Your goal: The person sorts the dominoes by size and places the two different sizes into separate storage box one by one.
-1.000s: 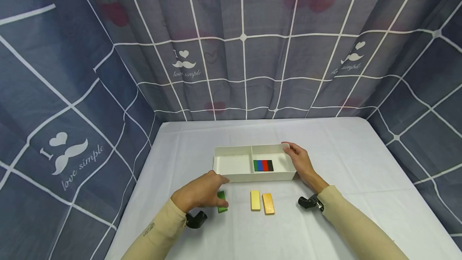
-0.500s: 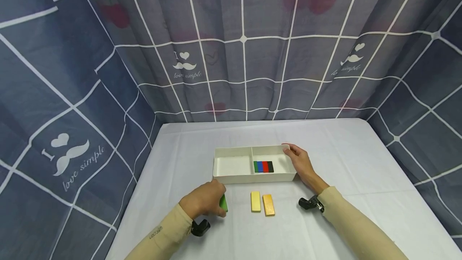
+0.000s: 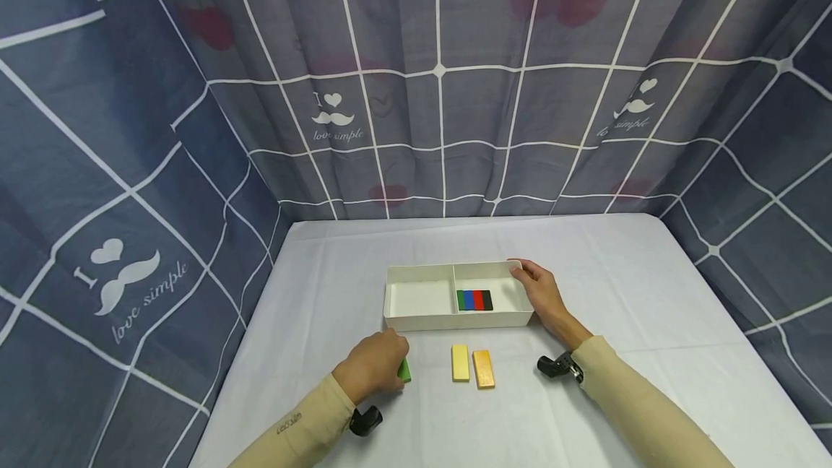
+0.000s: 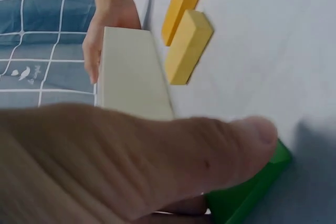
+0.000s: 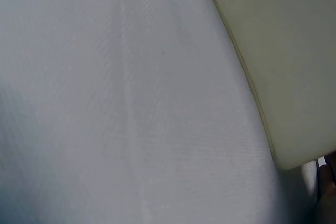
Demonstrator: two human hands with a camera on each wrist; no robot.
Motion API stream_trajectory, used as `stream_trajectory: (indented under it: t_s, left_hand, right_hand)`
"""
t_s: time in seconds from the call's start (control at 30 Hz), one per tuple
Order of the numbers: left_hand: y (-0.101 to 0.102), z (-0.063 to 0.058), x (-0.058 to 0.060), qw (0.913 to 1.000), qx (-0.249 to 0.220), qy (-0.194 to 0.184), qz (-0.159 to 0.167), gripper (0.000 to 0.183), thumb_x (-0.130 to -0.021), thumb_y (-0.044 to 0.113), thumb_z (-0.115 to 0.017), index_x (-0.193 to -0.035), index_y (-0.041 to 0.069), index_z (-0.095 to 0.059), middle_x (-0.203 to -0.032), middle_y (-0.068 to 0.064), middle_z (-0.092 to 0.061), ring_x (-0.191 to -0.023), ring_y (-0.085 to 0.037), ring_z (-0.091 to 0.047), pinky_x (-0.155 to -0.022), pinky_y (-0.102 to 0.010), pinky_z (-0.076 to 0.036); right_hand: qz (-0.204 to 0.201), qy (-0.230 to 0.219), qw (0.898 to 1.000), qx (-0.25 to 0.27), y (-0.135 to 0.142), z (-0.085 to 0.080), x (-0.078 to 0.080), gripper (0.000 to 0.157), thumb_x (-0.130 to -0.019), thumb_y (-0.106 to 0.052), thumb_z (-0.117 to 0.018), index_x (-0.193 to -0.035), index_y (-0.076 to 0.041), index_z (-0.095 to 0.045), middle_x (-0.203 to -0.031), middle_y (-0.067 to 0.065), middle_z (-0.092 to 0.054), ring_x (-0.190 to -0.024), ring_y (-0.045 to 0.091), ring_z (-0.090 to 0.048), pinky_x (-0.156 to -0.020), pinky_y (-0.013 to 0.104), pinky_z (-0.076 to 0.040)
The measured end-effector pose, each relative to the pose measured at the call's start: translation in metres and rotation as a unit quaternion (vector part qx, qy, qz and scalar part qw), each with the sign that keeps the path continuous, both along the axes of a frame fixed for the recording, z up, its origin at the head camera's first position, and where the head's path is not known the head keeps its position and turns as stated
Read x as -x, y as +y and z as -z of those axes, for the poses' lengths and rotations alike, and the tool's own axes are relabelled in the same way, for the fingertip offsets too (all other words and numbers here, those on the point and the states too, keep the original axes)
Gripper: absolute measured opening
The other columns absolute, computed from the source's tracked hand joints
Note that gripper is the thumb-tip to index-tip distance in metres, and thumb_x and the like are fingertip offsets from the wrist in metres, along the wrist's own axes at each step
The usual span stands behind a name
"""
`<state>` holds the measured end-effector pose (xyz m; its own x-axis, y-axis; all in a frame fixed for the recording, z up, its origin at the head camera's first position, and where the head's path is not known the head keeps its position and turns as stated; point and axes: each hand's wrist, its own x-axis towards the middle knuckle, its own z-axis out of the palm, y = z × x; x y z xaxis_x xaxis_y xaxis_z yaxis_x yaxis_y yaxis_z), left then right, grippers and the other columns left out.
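Note:
My left hand (image 3: 377, 361) pinches a green rectangular block (image 3: 405, 370) on the table, in front of the box's left end. In the left wrist view the thumb lies along that block (image 4: 244, 195), and the other fingers are mostly hidden. A white two-compartment box (image 3: 458, 321) stands just beyond. Gripping its right end is my right hand (image 3: 546, 298), thumb over the rim. Inside the right compartment, green, blue, red and black blocks (image 3: 474, 300) lie side by side against the divider. The left compartment holds nothing visible.
A pale yellow block (image 3: 460, 363) and an orange-yellow block (image 3: 484, 369) lie in front of the box, slightly apart. White cloth (image 3: 585, 417) covers the table. Grid-patterned curtains (image 3: 403, 107) hang behind and at both sides.
My left hand has drawn slightly toward me and closed its fingers on the green block, covering more of it. The right hand and box stay put.

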<state>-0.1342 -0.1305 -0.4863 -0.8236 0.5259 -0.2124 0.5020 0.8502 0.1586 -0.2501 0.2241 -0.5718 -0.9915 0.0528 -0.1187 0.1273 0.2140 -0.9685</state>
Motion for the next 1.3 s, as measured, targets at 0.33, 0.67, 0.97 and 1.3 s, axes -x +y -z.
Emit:
stream_trajectory:
  t_s: [0.33,0.67,0.97,1.3]
  left_hand:
    - [0.004,0.009,-0.004,0.9982,-0.018,0.057,0.006,0.034,-0.071,0.007,-0.100,-0.073,0.010,-0.067,-0.068,0.001,-0.062,-0.058,-0.008,-0.054,-0.052,-0.026,-0.048]
    - [0.005,0.013,-0.005,0.9987,-0.020,0.046,-0.009,0.032,-0.071,0.005,-0.100,-0.071,0.010,-0.068,-0.064,0.003,-0.064,-0.057,-0.007,-0.055,-0.053,-0.026,-0.049]
    - [0.007,0.018,-0.004,0.9987,-0.009,0.049,-0.011,0.033,-0.072,0.007,-0.100,-0.071,0.011,-0.068,-0.064,0.003,-0.064,-0.058,-0.009,-0.057,-0.053,-0.027,-0.050]
    - [0.008,0.015,-0.004,0.9985,-0.009,0.054,-0.004,0.033,-0.072,0.006,-0.099,-0.071,0.011,-0.067,-0.064,0.003,-0.061,-0.057,-0.008,-0.051,-0.053,-0.026,-0.048]
  right_hand:
    - [0.002,-0.003,1.000,0.000,-0.001,-0.001,0.000,0.057,-0.112,-0.041,-0.061,-0.156,-0.005,-0.059,-0.156,0.020,-0.062,-0.142,0.034,-0.058,-0.118,0.046,-0.047]
    - [0.009,-0.007,1.000,0.000,0.000,0.001,0.000,0.055,-0.112,-0.041,-0.061,-0.155,-0.006,-0.061,-0.154,0.019,-0.064,-0.138,0.032,-0.060,-0.109,0.035,-0.049]
    - [0.006,-0.011,1.000,-0.005,-0.001,-0.001,-0.001,0.058,-0.112,-0.042,-0.061,-0.157,-0.005,-0.058,-0.156,0.021,-0.062,-0.141,0.034,-0.059,-0.115,0.044,-0.047]
    - [0.008,-0.009,1.000,-0.008,-0.002,-0.001,0.000,0.057,-0.113,-0.041,-0.061,-0.156,-0.004,-0.058,-0.156,0.022,-0.062,-0.141,0.035,-0.059,-0.115,0.045,-0.047]
